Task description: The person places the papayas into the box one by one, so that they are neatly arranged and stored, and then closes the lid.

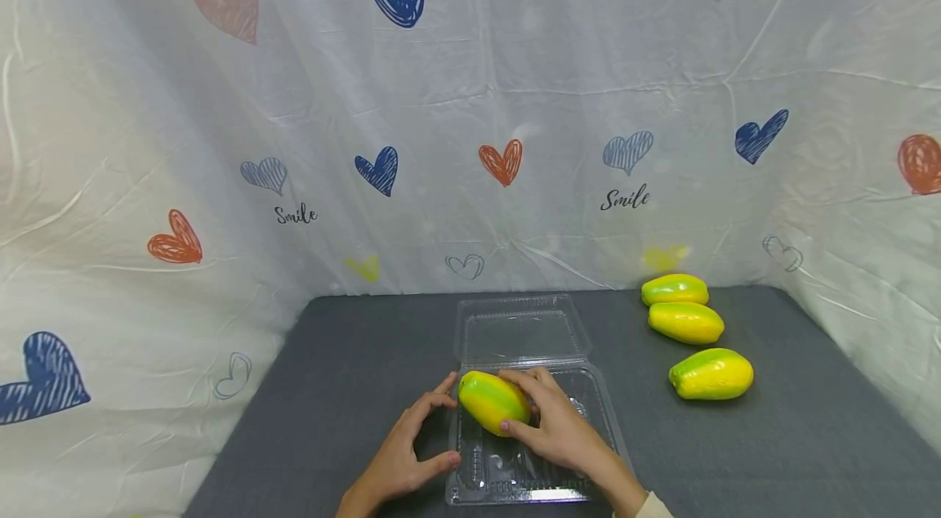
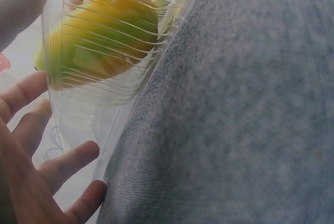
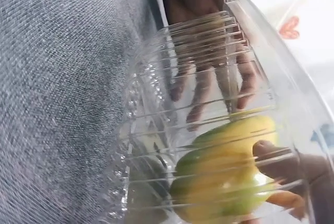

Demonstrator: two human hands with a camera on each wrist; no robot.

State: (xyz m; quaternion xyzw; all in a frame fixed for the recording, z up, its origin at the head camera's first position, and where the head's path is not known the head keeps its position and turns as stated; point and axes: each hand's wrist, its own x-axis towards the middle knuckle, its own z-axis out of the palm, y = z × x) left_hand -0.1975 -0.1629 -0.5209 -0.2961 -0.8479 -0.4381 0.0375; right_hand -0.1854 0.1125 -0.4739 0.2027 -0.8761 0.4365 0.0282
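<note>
- Right hand point(image 1: 560, 428) grips a yellow-green fruit point(image 1: 491, 402), thumb on the near side, fingers over the far and right sides.
- Held fruit: within the walls of a clear plastic tray point(image 1: 496, 473), toward its far left part; narrow end points left and slightly far. Whether it rests on the tray floor, cannot tell.
- Left hand point(image 1: 404, 446) holds nothing; fingers extended and spread, thumb apart from them, all at the tray's left side. Fingertips at or very near the rim; exact contact hard to judge.
- Ribbed tray wall shows in both wrist views, the fruit visible through it.
- Clear lid point(image 1: 522, 330) lies folded back on the far side, joined to the tray.
- Right of the tray, well apart, three similar fruits on the grey desk point(image 1: 353, 387): far fruit point(image 1: 675, 288) and middle fruit point(image 1: 686, 323) close together, near fruit point(image 1: 711, 375) set a little off.
- Pale sleeve point(image 1: 653, 506) at the right wrist.
- Beyond the desk, a white curtain point(image 1: 441, 69) printed with hearts and "Smile".
</note>
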